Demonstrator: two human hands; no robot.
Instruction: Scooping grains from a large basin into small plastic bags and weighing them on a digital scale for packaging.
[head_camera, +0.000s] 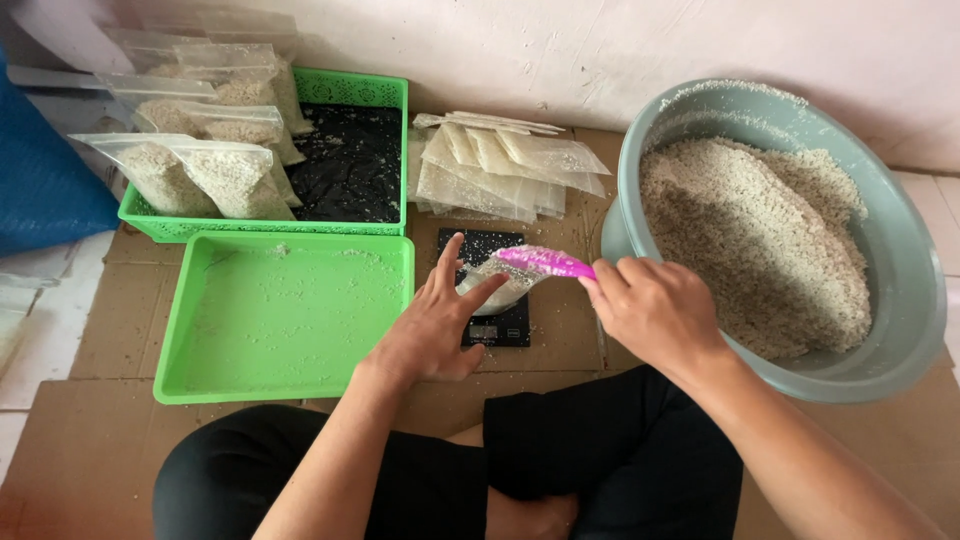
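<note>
Floor: brown cardboard (80, 470) lies flat by a white wall.
Left hand: the left hand (435, 325) is spread open, fingertips touching a small clear bag (490, 285) on the black scale (497, 325).
Right hand: the right hand (655, 310) grips a pink scoop (545, 263), tipped at the bag's mouth.
Right side: a big grey bowl (905, 300) of pale grains.
Behind: empty bags (505, 165).
Left side: a green tray (285, 315), a green basket (385, 90) with filled bags (215, 160).

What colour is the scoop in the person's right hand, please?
Bright pink scoop, clearest in the head view.
</note>
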